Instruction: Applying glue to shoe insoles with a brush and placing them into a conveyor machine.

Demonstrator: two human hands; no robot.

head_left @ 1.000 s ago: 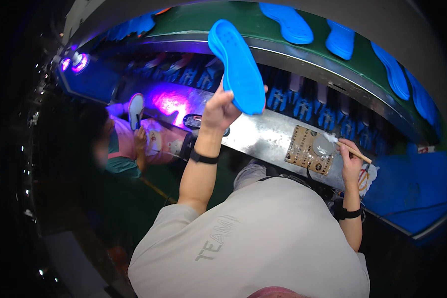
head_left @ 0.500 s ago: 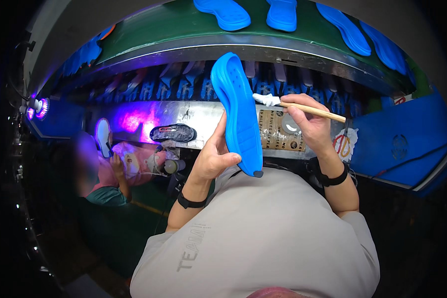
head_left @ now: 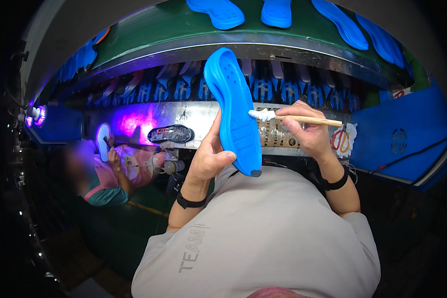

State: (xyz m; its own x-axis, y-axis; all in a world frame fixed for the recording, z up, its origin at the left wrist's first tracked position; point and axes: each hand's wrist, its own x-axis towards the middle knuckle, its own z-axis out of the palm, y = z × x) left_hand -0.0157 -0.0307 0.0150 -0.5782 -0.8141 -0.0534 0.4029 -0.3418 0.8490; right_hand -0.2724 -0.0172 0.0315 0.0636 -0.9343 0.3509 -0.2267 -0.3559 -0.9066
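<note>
The left hand [head_left: 208, 156] grips a blue shoe sole [head_left: 236, 111] by its long edge, standing it up in the middle. It looks light and bendy, so the thick side edge is a good place to hold. At 3 o'clock of it, the right hand [head_left: 308, 131] pinches a brush [head_left: 295, 118] whose white tip touches the sole. The sole's far side is hidden.

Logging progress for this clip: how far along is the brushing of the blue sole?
Done: left hand has the blue sole raised upright. In hand: right hand sets the white-tipped brush against the sole's edge. Left: no coating shows on the sole yet, so most of the brushing seems to remain.
</note>
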